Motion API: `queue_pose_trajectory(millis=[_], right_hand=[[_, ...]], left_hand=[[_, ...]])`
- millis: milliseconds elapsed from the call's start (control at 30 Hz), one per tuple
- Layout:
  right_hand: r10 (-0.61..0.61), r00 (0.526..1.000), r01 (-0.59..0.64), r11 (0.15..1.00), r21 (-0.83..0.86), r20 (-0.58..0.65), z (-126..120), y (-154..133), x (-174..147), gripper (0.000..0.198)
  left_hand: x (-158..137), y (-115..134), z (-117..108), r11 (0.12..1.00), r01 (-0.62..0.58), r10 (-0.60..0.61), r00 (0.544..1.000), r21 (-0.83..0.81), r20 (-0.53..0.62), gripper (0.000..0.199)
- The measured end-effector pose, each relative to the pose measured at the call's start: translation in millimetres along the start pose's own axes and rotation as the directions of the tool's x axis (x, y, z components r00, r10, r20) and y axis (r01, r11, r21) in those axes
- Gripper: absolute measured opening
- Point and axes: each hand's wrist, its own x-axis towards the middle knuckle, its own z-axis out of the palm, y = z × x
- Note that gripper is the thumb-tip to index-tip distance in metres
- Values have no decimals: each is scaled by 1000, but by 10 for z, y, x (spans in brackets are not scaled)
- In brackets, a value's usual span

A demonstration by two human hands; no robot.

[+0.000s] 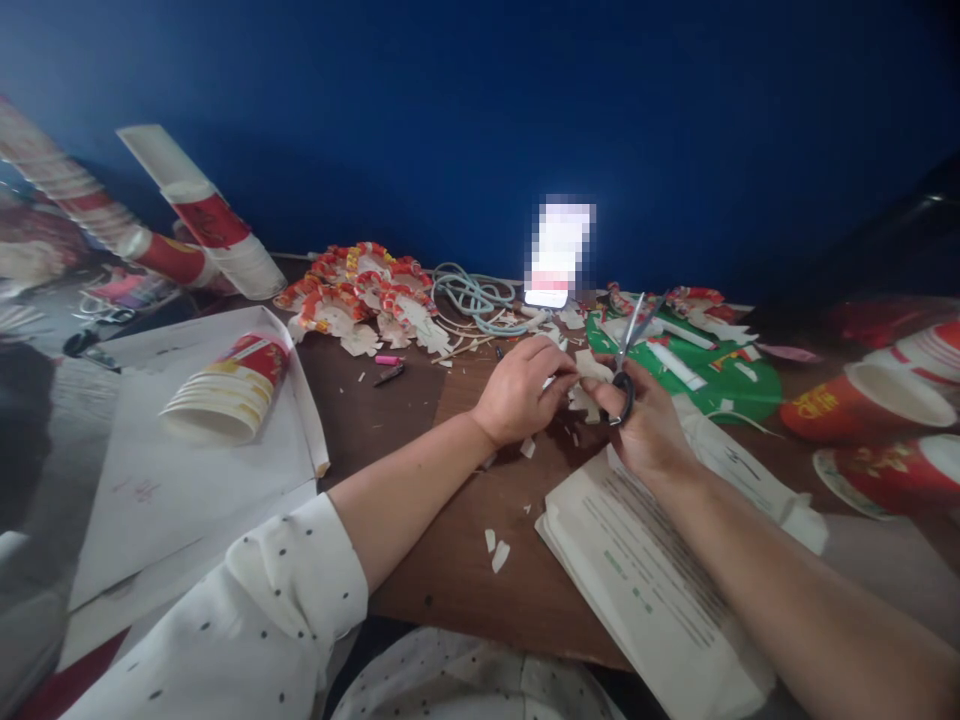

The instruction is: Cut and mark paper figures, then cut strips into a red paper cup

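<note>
My right hand (645, 415) is closed around a pair of scissors (622, 390) with black handles; the blades point up and away from me. Its thumb also touches a small cream-coloured piece of cut paper (589, 372). Close beside it, my left hand (525, 388) has its fingers pinched at the left edge of that same piece. The left fingertips are partly hidden. Small paper scraps (500, 556) lie on the brown table (450, 500) below the hands.
Left of my arm, nested red-and-white paper cups (229, 390) lie on a white board (202, 480). Cut paper shapes (360, 300), a coiled cable (472, 300) and a lit phone (559, 255) stand along the blue wall. Printed paper sheets (637, 590) and more cups (862, 400) are at right.
</note>
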Motion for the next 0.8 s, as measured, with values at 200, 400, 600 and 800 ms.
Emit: queue_pose_trajectory(millis=[200, 400, 600, 800], right_hand=[[15, 1000, -14, 1000, 3, -23, -22, -26, 27, 21], [1, 999, -3, 999, -47, -44, -25, 12, 29, 28], [-8, 993, 5, 1000, -29, -115, 61, -83, 5, 29], [-126, 950, 116, 992, -52, -285, -32, -122, 104, 29]], left_hand=[[15, 27, -12, 998, -19, 15, 997, 53, 80, 20], [18, 63, -27, 974, -19, -31, 976, 227, 215, 24], [-25, 105, 12, 953, -34, -49, 964, 302, 261, 21], [-38, 159, -3, 961, -45, -23, 969, 271, 245, 23]])
